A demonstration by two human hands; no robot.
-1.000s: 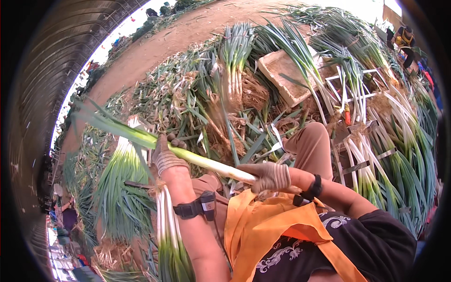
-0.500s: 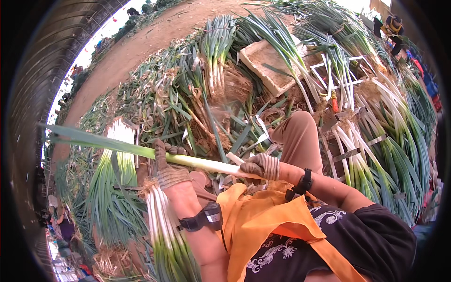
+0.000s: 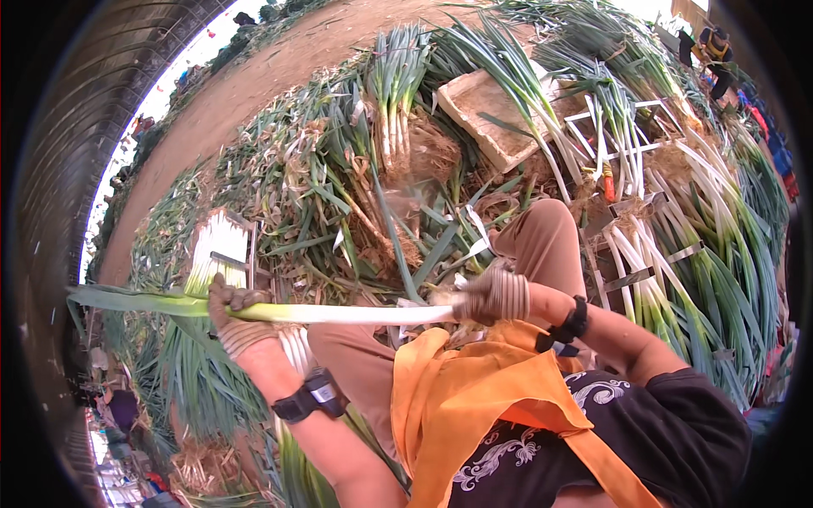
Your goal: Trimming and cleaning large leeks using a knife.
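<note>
across the lap, both hands [image 3: 240, 317] [image 3: 494, 295] grip a leek [image 3: 339, 313].

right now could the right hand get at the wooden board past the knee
Probably not without letting go: the right hand is shut on the leek, and the wooden board lies well beyond the raised knee, half under loose leaves.

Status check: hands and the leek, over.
Left hand gripping leek at green end. Right hand clamped on white root end. Leek level across lap, nothing blocking.
</note>
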